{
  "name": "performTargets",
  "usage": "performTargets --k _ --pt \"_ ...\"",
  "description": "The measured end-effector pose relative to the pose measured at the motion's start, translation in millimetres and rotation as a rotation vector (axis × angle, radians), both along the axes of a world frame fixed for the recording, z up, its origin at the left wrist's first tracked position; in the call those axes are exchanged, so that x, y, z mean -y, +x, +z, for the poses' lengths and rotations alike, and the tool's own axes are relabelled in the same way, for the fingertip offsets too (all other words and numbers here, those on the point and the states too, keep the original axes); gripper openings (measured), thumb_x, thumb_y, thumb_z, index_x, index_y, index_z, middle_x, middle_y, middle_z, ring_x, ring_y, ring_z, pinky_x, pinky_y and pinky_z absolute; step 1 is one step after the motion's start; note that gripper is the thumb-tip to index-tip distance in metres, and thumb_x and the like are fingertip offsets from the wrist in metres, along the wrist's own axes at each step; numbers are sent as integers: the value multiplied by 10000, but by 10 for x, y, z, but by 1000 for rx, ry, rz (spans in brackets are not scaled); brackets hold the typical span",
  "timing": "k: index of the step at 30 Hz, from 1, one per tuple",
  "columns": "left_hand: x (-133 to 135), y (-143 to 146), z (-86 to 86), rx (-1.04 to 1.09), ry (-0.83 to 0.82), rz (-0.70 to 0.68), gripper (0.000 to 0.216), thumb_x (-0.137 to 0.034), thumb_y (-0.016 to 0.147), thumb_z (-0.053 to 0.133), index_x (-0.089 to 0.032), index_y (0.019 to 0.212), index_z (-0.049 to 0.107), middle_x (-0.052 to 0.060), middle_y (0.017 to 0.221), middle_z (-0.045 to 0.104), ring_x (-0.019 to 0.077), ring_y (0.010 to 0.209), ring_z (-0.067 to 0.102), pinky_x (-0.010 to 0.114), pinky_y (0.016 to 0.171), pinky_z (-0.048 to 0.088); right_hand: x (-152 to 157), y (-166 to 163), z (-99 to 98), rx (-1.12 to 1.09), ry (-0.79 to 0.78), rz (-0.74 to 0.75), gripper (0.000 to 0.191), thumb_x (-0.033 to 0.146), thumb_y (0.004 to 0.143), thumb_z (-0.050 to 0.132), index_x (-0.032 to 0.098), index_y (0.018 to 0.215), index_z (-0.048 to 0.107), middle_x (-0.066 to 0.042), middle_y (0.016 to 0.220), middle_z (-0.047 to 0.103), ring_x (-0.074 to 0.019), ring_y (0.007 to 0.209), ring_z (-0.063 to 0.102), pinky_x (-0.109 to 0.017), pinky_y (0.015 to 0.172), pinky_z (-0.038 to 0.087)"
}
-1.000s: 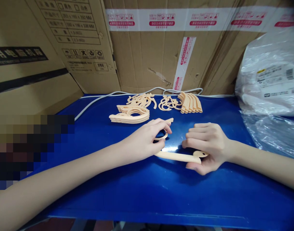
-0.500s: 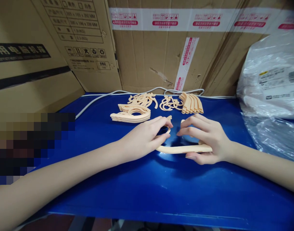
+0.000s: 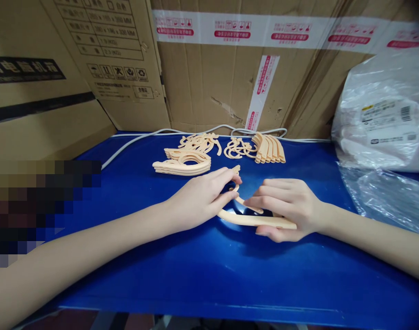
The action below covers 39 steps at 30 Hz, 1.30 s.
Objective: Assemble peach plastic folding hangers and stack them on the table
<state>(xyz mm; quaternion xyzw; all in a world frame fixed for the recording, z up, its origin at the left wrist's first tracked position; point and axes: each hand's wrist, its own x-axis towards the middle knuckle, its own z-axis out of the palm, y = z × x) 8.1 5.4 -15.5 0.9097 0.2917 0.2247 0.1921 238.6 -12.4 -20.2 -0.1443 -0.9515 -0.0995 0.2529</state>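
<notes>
Between my hands is a beige plastic hanger (image 3: 245,220), its smooth curved arm running left to right just above the blue table. My left hand (image 3: 204,195) is closed on the hanger's left end, thumb and index finger pinching by a small curved piece. Around the arm's right end, my right hand (image 3: 288,206) is closed with the thumb below. Its fingertips touch a thinner beige strip (image 3: 253,207) that slants down to the right behind the arm. The palm and fingers hide the far right end.
Behind my left hand lies a stack of beige hanger arms (image 3: 182,169), with a pile of hooks (image 3: 200,142) beyond it. Farther right are more loose hooks (image 3: 238,147) and a row of short curved parts (image 3: 269,147). A white cable (image 3: 133,140), cardboard boxes (image 3: 202,82) and a plastic bag (image 3: 381,123) border the table (image 3: 209,270).
My right hand's fingers have curled down and inward. The thin piece that stood up near them now slants low behind the arm. The view has shifted slightly.
</notes>
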Motion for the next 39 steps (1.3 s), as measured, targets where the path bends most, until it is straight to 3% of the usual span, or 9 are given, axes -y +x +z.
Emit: performTargets --k 8,15,19,29,36,39 --pt "-35 19 -18 -5 10 21 195 -248 943 509 -196 1128 542 11 1112 630 162 1002 592 288 868 437 44 6 -3 90 90 98 205 282 923 515 138 1060 562 -62 789 692 -172 697 620 -304 591 460" --pt "-73 25 -39 11 20 38 208 -220 894 563 -213 1102 574 -24 1084 654 143 941 603 273 829 433 51 23 -2 124 124 33 259 224 931 496 128 1168 535 -50 838 711 -162 765 651 -300 614 475" --pt "-87 29 -57 -5 45 23 183 -223 889 566 -216 1071 592 -24 1058 664 145 920 610 270 819 435 32 3 0 106 148 22 226 217 924 493 143 1128 555 -44 827 711 -165 762 646 -304 613 481" --pt "-88 41 -94 -25 82 -9 198 -276 901 567 -228 1089 606 -3 1114 673 178 1021 618 289 877 444 -4 -36 -1 79 -16 -14 121 174 852 553 147 934 638 -70 934 706 -189 829 591 -326 713 487" --pt "-98 19 -90 -24 58 -19 221 -306 909 575 -260 1123 608 -10 1160 662 174 1044 610 294 893 437 -52 -14 15 -10 -341 -45 180 145 781 594 183 945 658 -62 949 637 -177 891 542 -316 780 454" --pt "-104 19 -84 -34 39 -16 225 -318 928 552 -264 1139 606 -9 1167 659 179 1067 598 298 902 432 -63 -14 26 -27 -408 -46 201 118 755 593 188 942 618 -51 941 634 -178 887 525 -329 794 429"
